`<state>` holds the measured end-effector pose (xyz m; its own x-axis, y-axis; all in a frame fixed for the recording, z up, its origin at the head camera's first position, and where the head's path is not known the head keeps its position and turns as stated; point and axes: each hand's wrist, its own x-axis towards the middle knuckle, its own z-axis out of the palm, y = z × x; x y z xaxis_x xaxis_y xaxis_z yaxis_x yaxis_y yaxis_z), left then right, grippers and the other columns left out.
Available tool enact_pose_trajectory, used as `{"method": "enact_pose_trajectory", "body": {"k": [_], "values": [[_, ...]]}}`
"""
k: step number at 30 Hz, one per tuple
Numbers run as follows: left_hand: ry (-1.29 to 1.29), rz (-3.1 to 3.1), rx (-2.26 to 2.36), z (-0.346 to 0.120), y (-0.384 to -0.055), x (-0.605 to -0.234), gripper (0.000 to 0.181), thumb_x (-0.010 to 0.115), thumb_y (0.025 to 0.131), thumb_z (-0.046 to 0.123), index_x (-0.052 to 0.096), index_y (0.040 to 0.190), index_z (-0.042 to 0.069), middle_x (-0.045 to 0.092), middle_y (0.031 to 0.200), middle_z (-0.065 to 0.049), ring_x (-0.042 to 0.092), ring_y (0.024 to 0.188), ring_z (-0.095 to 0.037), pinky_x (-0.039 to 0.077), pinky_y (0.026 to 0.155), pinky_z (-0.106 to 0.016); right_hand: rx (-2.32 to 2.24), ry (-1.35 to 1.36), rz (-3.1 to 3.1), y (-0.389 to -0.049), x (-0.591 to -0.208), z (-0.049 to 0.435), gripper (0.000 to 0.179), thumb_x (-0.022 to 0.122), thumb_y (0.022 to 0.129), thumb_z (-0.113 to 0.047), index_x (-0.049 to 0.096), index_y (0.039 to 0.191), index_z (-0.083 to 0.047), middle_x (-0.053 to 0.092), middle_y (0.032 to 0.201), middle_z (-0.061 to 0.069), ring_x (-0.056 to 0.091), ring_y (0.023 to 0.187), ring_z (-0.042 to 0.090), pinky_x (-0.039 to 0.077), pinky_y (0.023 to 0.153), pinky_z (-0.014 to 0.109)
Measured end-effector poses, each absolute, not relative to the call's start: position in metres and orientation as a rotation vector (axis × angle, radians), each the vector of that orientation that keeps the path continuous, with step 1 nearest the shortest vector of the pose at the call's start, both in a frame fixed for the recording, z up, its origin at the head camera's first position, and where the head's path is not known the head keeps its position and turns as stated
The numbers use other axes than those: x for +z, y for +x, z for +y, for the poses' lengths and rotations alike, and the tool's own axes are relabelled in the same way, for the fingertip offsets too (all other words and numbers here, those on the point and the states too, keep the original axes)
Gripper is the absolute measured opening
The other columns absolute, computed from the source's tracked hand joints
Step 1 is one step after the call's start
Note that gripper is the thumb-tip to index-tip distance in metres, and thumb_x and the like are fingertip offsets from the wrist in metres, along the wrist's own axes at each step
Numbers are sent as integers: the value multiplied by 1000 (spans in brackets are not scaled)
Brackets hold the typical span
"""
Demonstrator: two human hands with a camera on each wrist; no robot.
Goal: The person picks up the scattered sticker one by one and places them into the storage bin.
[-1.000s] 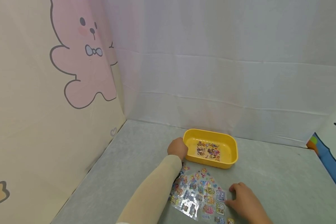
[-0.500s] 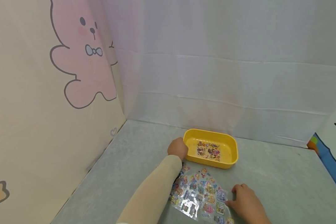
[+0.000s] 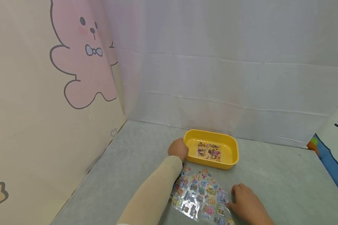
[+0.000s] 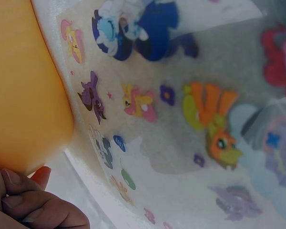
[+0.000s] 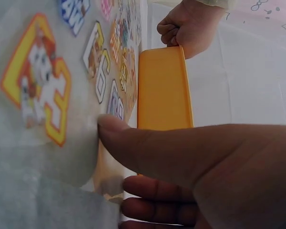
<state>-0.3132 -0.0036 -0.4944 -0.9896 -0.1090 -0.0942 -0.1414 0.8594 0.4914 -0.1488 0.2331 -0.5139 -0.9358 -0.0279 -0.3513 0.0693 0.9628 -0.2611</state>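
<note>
My left hand [image 3: 178, 149] grips the left end of a yellow plastic tray [image 3: 230, 152]; in the left wrist view its fingers [image 4: 47, 207] curl at the tray's edge. Inside the tray lies a small sheet of colourful stickers [image 3: 209, 152]. A larger clear sticker sheet [image 3: 201, 192] with cartoon figures and digits lies on the table in front, partly hidden by my left sleeve. At its right edge rests my right hand [image 3: 248, 204]. The thumb [image 5: 148, 145] touches the sheet's edge, while the other fingers are loosely bent beside it, apart from the thumb.
The grey table [image 3: 284, 178] extends to both sides of the tray. A white curtain [image 3: 214, 78] hangs right behind it. On the left stands a cream wall cloth with a pink bear [image 3: 87, 68]; another printed cloth [image 3: 333, 165] borders the right side.
</note>
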Motion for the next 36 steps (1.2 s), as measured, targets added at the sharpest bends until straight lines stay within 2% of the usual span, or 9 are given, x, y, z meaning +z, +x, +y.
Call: {"method": "enact_pose_trajectory", "body": {"k": [11,22,36], "values": [[-199,2949,798,-3,-313,-496,17,64,100,13,71,112,3,69,90,-5,61,75,-16,57,76,-38,-321,-2,2762,-146,-514,232,48,88,79,-41,64,98,-3,56,87,5,55,78,20,53,76,46],[-195,2960,778,-5,-312,-492,24,64,101,15,70,120,4,72,102,-7,65,84,-18,57,81,-40,-394,-51,2786,-145,-516,232,37,84,86,-34,64,100,-7,57,89,3,55,80,20,53,75,47],[-201,2970,779,-4,-311,-491,20,63,100,15,71,116,4,71,95,-6,62,78,-17,57,80,-40,-396,-78,2808,-139,-514,224,24,81,89,-23,63,102,-14,57,87,2,55,76,19,52,71,47]]}}
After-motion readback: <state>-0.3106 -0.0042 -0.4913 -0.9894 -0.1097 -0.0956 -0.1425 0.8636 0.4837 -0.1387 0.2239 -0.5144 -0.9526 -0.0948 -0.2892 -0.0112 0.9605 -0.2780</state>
